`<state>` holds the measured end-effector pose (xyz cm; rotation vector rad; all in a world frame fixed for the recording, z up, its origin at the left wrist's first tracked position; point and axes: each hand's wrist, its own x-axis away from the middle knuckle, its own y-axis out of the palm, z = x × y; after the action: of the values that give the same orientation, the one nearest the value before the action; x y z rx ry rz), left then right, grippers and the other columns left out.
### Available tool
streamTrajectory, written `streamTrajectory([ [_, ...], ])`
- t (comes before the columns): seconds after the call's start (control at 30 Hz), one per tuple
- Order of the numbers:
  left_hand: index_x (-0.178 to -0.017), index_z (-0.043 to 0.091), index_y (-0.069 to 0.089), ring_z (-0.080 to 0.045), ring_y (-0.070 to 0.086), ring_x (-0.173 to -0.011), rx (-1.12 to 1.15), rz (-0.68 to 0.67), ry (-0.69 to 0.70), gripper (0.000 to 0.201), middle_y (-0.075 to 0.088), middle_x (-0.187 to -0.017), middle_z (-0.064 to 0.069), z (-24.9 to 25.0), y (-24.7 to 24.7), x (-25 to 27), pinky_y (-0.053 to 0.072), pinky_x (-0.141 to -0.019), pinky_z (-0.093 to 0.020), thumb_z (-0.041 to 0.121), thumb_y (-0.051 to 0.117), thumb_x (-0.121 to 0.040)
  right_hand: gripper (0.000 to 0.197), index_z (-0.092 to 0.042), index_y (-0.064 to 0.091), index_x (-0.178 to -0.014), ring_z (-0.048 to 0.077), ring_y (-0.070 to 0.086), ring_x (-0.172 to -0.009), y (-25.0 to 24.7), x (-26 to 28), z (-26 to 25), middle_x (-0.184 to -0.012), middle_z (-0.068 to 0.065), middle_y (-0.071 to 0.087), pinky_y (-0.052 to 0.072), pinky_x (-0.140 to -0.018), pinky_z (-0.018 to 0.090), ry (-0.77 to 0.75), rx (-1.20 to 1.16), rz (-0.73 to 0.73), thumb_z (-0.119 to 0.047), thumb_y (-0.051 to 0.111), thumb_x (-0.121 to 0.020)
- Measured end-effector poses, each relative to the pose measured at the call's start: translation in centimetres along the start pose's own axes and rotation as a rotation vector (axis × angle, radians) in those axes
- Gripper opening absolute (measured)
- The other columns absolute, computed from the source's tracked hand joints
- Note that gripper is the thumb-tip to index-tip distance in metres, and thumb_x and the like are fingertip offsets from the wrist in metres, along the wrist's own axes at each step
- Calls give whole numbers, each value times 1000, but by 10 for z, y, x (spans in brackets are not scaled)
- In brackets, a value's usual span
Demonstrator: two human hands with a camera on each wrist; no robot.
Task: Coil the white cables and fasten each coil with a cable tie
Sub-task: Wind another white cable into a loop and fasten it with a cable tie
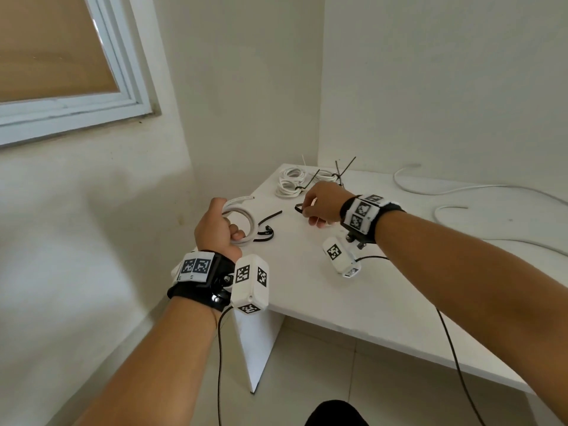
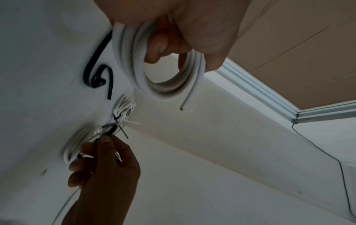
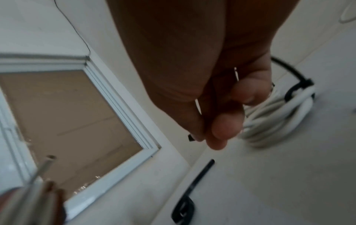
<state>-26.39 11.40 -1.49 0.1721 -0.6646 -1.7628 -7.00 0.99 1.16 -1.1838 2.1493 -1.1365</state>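
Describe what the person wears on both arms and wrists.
Both forearms are bare, without sleeves. Each wrist carries a black strap with a white band of black-and-white square markers, plus a white boxy camera pod bearing the same markers. A thin black cable trails from each.

We note a bare room corner: plain white plastered walls (image 1: 246,87), white-framed window (image 1: 76,115) at 10 o'clock, pale tiled floor (image 1: 307,364), white rectangular laminate table (image 1: 338,287) at 1 o'clock.
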Motion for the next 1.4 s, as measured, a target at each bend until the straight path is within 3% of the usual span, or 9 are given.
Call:
streamTrajectory([
  [0.3,-67,18,46,-14,22,-40,-60,-222,-83,25,19,-52,3,-61,103,52,21,-40,-22,23,65,-83,10,-1,70,-97,26,75,-76,-55,106,89,-84,14,76,60,-65,32,21,-494,121,-9,65,-92],
  [0.4,-66,18,46,-13,23,-37,-81,-301,-107,29,21,-50,3,-89,143,78,21,-39,-20,23,67,-85,23,1,73,-91,29,75,-77,-73,128,127,-84,18,75,60,-66,34,126,-594,237,-21,66,-94],
  [0.47,-68,18,47,-12,23,-36,-105,-353,-134,27,20,-50,3,-107,167,97,21,-38,-20,22,67,-85,25,-2,74,-87,25,75,-74,-87,140,153,-80,13,76,59,-64,29,180,-527,309,-27,70,-91],
  [0.63,-70,18,44,-13,22,-38,-219,-494,-190,25,21,-49,4,-147,217,137,20,-39,-20,22,63,-85,2,-8,67,-84,21,74,-64,-116,157,209,-70,8,75,63,-69,33,262,-324,506,-6,69,-84],
  [0.77,-68,19,43,-13,22,-40,-299,-585,-241,27,23,-52,4,-169,242,157,19,-41,-22,22,64,-85,9,-13,64,-81,14,68,-55,-128,162,234,-72,5,73,55,-55,23,271,-183,606,-4,65,-83],
  [0.93,-65,21,43,-11,20,-42,-303,-665,-322,31,23,-53,5,-182,256,161,16,-43,-22,22,65,-87,16,-18,63,-78,17,69,-70,-136,163,267,-83,2,69,61,-65,32,315,-100,688,-3,65,-83],
  [1.07,-65,22,42,-11,19,-42,-309,-715,-368,32,23,-53,5,-188,261,160,15,-43,-23,22,64,-88,13,-18,65,-81,15,67,-77,-139,161,261,-84,-5,68,53,-64,22,212,-23,684,-6,67,-85],
  [1.23,-55,22,48,-10,18,-42,-352,-803,-388,38,20,-53,5,-191,256,160,15,-44,-23,22,62,-90,16,-19,66,-80,8,69,-68,-133,158,243,-77,-11,67,51,-57,17,61,-29,688,-3,71,-83],
  [1.4,-44,24,51,-10,17,-42,-302,-895,-393,48,21,-53,5,-187,250,165,14,-45,-23,21,61,-91,16,-16,66,-80,6,70,-67,-135,162,247,-78,-12,67,50,-55,13,83,-65,697,-2,70,-84],
])
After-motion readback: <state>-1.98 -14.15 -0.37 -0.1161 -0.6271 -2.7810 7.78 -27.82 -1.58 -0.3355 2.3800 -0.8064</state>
